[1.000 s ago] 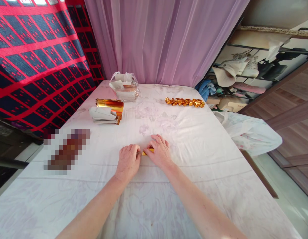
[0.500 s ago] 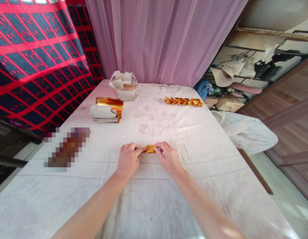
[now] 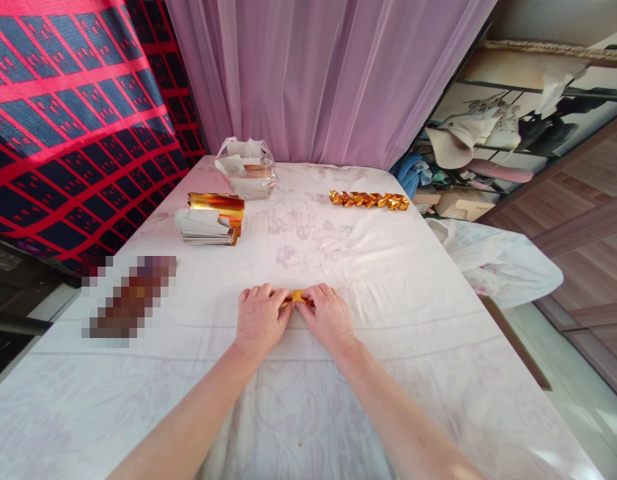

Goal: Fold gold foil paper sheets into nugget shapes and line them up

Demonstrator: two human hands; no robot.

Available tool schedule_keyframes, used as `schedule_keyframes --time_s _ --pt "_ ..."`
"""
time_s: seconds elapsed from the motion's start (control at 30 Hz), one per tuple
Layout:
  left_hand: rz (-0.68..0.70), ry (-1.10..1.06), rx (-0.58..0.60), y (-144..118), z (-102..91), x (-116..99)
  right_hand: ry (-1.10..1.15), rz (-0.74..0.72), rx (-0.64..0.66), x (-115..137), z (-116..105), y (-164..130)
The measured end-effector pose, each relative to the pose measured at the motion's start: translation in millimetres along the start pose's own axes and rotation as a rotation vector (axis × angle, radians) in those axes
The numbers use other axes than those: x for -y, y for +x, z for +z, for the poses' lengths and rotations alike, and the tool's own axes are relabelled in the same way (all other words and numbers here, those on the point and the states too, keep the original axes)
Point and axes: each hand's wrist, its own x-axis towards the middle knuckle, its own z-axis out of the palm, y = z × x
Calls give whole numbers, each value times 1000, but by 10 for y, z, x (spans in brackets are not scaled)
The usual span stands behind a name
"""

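Note:
A small folded piece of gold foil paper (image 3: 298, 295) lies low over the cloth-covered table (image 3: 308, 393), pinched at both ends. My left hand (image 3: 262, 317) is closed on its left end, thumb at the near edge. At the right end, my right hand (image 3: 330, 317) grips the foil between thumb and fingers. The two thumbs nearly meet in front of it, and the fingers cover part of the folds. Farther back on the right lies a row of folded gold foil pieces (image 3: 368, 200).
A stack of white-backed sheets (image 3: 206, 230) with curled gold foil sheets (image 3: 221, 208) sits back left. Behind it stands a clear plastic bag (image 3: 246, 170) of papers. A blurred patch (image 3: 133, 297) covers something at left. A purple curtain (image 3: 298, 80) borders the far edge; shelves of shoes stand right.
My hands have drawn closer together on the foil, and the right thumb has come in to its near edge. Less foil shows between the fingers. The view has shifted slightly.

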Motion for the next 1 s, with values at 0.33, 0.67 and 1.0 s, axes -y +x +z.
schedule_keyframes --time_s 0.33,0.67,1.0 --pt "-25 -45 -14 -13 35 32 177 -110 36 -332 -31 14" --pt "372 36 5 -57 56 -125 87 -241 -15 -361 -101 -144" --pt "321 7 -31 -99 62 151 57 -288 -65 -472 -133 -185"
